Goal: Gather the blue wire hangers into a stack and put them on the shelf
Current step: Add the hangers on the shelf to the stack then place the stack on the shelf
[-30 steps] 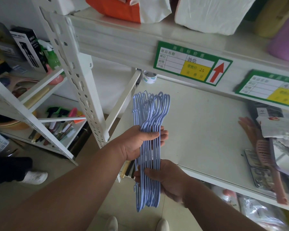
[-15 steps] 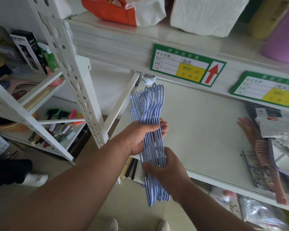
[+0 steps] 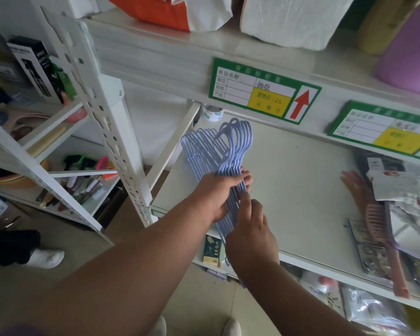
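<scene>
A: Blue wire hangers (image 3: 218, 154), one bundle, hooks fanned at the far end. Location?

B: Held over the front left part of the white shelf (image 3: 289, 190), tilted, hooks pointing toward the shelf's back. Lower ends hang past the front edge.

A: Left hand (image 3: 218, 192)?

B: Closed around the middle of the bundle, fingers curled over the wires.

A: Right hand (image 3: 252, 236)?

B: On the lower part of the bundle, seen from the back, forefinger stretched along the wires. Whether it clasps them, cannot tell.

A: Adjacent stock?

B: Tape roll (image 3: 212, 112) at the shelf's back left corner. Pink combs (image 3: 378, 214) and packaged goods on the right side, well apart from the hangers. Green price label (image 3: 264, 89) with a red arrow on the shelf edge above. Perforated white upright (image 3: 102, 117) to the left.
</scene>
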The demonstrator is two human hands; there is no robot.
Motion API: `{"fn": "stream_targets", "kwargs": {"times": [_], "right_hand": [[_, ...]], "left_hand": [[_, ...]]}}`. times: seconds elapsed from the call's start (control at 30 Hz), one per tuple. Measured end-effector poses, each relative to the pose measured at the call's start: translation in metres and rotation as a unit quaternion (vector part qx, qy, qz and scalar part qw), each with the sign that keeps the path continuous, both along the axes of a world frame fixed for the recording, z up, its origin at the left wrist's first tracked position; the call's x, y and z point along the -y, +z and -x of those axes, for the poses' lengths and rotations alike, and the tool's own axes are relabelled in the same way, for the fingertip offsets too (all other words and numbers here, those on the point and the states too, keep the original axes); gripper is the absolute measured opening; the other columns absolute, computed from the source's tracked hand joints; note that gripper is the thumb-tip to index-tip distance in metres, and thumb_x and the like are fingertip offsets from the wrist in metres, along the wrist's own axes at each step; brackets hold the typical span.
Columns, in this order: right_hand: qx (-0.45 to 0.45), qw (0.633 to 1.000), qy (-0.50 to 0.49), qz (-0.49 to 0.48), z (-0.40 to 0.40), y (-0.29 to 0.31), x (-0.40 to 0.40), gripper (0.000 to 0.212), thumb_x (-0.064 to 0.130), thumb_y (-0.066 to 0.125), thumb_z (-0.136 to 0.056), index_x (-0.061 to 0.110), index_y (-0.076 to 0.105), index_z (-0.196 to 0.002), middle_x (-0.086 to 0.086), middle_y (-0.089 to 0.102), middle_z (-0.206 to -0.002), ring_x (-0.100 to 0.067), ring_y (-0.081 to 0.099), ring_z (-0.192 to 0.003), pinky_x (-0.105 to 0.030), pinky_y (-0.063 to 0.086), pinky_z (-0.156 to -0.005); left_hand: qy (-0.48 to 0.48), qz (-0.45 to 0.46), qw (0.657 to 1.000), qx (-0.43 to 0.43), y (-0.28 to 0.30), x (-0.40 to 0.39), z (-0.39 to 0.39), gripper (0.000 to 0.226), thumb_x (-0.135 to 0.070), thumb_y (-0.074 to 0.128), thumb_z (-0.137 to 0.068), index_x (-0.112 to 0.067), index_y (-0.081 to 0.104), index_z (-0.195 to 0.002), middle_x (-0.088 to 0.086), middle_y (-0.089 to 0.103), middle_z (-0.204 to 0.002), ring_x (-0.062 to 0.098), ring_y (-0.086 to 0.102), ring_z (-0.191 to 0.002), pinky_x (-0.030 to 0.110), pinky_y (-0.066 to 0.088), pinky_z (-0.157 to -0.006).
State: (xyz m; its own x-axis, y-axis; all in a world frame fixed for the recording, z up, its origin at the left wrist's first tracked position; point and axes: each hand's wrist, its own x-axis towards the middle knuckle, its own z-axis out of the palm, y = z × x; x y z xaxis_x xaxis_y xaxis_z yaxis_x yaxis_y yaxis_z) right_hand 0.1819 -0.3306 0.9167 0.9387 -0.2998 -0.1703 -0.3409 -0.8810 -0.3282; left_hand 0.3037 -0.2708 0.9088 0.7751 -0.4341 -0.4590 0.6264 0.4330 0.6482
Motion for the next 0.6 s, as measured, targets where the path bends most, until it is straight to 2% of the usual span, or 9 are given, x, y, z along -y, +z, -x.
{"fn": "stream_targets", "kwargs": {"times": [0.07, 0.13, 0.2, 0.23, 0.3, 0.4, 0.5, 0.53, 0.6], "right_hand": [[-0.029, 0.999, -0.035, 0.011, -0.010, 0.002, 0.006, 0.092, 0.012, 0.053, -0.095, 0.011, -0.002, -0.169, -0.011, 0.040, -0.161, -0.036, 0.062, -0.131, -0.046, 0.055, -0.100], [-0.057, 0.996, -0.060, 0.034, -0.020, 0.003, 0.012, 0.083, 0.011, 0.050, -0.097, 0.003, 0.007, -0.168, -0.017, 0.045, -0.161, -0.039, 0.067, -0.129, -0.046, 0.056, -0.101], [-0.075, 0.993, -0.079, 0.048, -0.030, 0.003, 0.021, 0.070, 0.009, 0.049, -0.099, 0.000, 0.020, -0.162, -0.021, 0.049, -0.158, -0.041, 0.068, -0.129, -0.047, 0.056, -0.102], [-0.083, 0.991, -0.089, 0.051, -0.034, 0.004, 0.025, 0.065, 0.009, 0.048, -0.100, -0.002, 0.024, -0.160, -0.023, 0.051, -0.156, -0.041, 0.067, -0.130, -0.047, 0.055, -0.103], [-0.103, 0.988, -0.101, 0.059, -0.040, 0.005, 0.031, 0.062, 0.009, 0.046, -0.102, -0.005, 0.025, -0.159, -0.026, 0.052, -0.157, -0.040, 0.064, -0.136, -0.046, 0.053, -0.108], [-0.123, 0.983, -0.114, 0.076, -0.044, 0.004, 0.040, 0.061, 0.008, 0.043, -0.104, -0.010, 0.025, -0.159, -0.028, 0.056, -0.153, -0.039, 0.063, -0.137, -0.045, 0.052, -0.109], [-0.114, 0.981, -0.147, 0.062, -0.047, 0.001, 0.052, 0.041, 0.010, 0.043, -0.104, -0.004, 0.051, -0.142, -0.020, 0.071, -0.134, -0.038, 0.071, -0.125, -0.043, 0.056, -0.101], [-0.114, 0.980, -0.153, 0.058, -0.049, 0.002, 0.056, 0.037, 0.010, 0.043, -0.104, 0.000, 0.058, -0.137, -0.017, 0.073, -0.131, -0.037, 0.072, -0.123, -0.042, 0.057, -0.099], [-0.124, 0.980, -0.146, 0.059, -0.049, 0.004, 0.064, 0.037, 0.009, 0.043, -0.104, 0.008, 0.065, -0.134, -0.014, 0.073, -0.131, -0.035, 0.072, -0.123, -0.040, 0.056, -0.097]], "left_hand": [[0.000, -0.029, 0.999, -0.014, -0.004, 0.012, 0.000, 0.010, 0.006, 0.069, -0.096, -0.002, 0.074, -0.094, 0.020, 0.074, -0.096, 0.026, 0.075, -0.086, 0.048, 0.059, -0.095], [-0.001, -0.054, 0.998, -0.017, -0.005, 0.023, 0.000, 0.010, 0.007, 0.070, -0.093, -0.001, 0.075, -0.092, 0.020, 0.075, -0.095, 0.026, 0.076, -0.083, 0.049, 0.062, -0.088], [-0.004, -0.074, 0.997, -0.013, 0.001, 0.033, 0.000, 0.012, 0.006, 0.074, -0.083, 0.001, 0.075, -0.094, 0.022, 0.076, -0.096, 0.028, 0.076, -0.084, 0.054, 0.062, -0.094], [-0.007, -0.083, 0.996, -0.011, 0.006, 0.037, 0.001, 0.021, 0.002, 0.076, -0.075, 0.002, 0.076, -0.096, 0.027, 0.076, -0.097, 0.031, 0.076, -0.083, 0.060, 0.061, -0.097], [-0.016, -0.104, 0.994, -0.015, 0.012, 0.043, -0.001, 0.037, -0.002, 0.080, -0.064, 0.005, 0.075, -0.100, 0.038, 0.075, -0.102, 0.042, 0.079, -0.084, 0.076, 0.058, -0.090], [-0.046, -0.142, 0.989, -0.017, 0.010, 0.057, -0.005, 0.039, 0.002, 0.079, -0.061, 0.002, 0.070, -0.098, 0.032, 0.068, -0.090, 0.058, 0.078, -0.083, 0.083, 0.056, -0.079], [-0.061, -0.202, 0.977, 0.002, 0.013, 0.072, -0.007, 0.034, -0.001, 0.077, -0.054, -0.001, 0.073, -0.088, 0.022, 0.065, -0.081, 0.056, 0.079, -0.084, 0.072, 0.062, -0.082], [-0.070, -0.221, 0.973, 0.007, 0.018, 0.074, -0.004, 0.035, -0.003, 0.076, -0.056, -0.001, 0.074, -0.091, 0.021, 0.066, -0.079, 0.049, 0.079, -0.079, 0.058, 0.067, -0.079], [-0.090, -0.248, 0.964, 0.019, 0.026, 0.079, 0.000, 0.036, -0.005, 0.075, -0.066, 0.000, 0.075, -0.102, 0.016, 0.067, -0.076, 0.033, 0.070, -0.066, 0.031, 0.058, -0.062]]}}
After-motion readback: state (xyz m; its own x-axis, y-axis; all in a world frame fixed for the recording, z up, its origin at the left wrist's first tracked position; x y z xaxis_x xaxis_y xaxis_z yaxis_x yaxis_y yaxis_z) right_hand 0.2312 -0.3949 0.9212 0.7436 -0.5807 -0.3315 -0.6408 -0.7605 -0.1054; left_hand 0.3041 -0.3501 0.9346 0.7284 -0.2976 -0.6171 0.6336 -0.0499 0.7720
